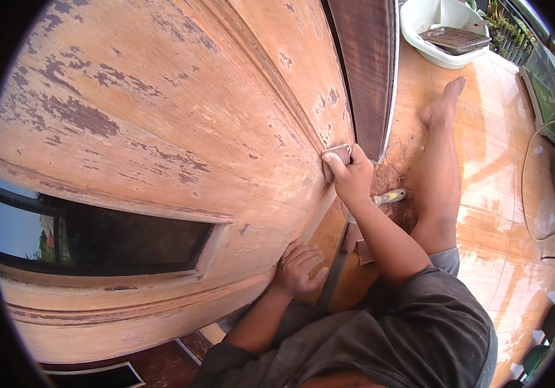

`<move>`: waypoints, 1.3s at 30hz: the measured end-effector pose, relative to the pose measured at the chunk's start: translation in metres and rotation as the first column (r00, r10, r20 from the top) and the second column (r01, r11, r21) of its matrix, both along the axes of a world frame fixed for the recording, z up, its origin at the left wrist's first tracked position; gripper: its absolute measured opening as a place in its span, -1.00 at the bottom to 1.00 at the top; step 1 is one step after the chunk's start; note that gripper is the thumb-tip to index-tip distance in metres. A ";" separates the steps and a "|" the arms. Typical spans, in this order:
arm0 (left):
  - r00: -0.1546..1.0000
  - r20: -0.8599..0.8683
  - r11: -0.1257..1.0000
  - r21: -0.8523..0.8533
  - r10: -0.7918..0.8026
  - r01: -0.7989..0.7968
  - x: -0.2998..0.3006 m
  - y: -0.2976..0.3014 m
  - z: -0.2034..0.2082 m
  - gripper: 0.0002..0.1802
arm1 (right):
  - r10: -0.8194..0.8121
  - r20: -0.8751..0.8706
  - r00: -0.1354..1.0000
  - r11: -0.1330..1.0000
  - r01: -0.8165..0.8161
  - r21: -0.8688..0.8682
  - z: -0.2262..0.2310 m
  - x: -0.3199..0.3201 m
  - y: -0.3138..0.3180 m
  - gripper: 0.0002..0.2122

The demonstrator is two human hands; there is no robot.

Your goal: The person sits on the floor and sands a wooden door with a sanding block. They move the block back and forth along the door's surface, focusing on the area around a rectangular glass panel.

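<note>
A wooden door [238,129] fills the left side, mostly bare light wood with dark patches of old finish. Pressed to its surface near the far edge is a folded piece of sandpaper [337,154], pinched in my right hand [355,181]. My left hand [298,268] lies against the near edge of the door, its fingers loosely bent and thumb apart, with nothing seen in it. Just beyond my right wrist, a scraper [390,196] with a grey and yellow handle rests on the floor among brown dust. Loose sandpaper pieces [357,244] lie below my right forearm.
A dark window pane [122,240] is set in the door. Dark brown wood [366,71] stands beyond the door's edge. My bare leg stretches over the tiled floor [491,168]. A white basin [449,59] holding a tray sits at the far right; a hose [523,187] curves along the right.
</note>
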State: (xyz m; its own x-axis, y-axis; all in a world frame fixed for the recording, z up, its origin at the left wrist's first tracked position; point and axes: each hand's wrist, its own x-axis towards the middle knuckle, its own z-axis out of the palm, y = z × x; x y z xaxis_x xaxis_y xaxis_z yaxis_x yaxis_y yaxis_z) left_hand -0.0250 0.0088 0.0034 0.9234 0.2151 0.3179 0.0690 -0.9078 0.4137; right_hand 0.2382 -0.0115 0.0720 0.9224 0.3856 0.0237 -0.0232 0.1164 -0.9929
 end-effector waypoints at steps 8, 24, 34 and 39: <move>1.000 -0.003 1.000 0.005 -0.004 0.004 0.000 0.001 -0.003 -0.73 | -0.120 0.451 0.885 0.992 0.088 0.091 0.045 0.025 0.026 -0.68; 1.000 -0.004 1.000 0.026 -0.009 0.009 0.001 0.000 -0.002 -0.73 | 0.065 0.204 0.977 0.996 -0.076 0.042 0.026 0.014 0.009 -0.75; 1.000 -0.013 1.000 0.012 0.003 -0.002 0.001 -0.002 0.000 -0.73 | 0.079 0.114 0.990 0.997 -0.081 0.018 0.034 0.003 0.005 -0.75; 1.000 -0.024 0.999 0.037 -0.014 0.015 0.000 0.000 -0.002 -0.73 | -0.034 0.283 0.959 0.998 0.020 0.052 0.015 0.006 0.016 -0.79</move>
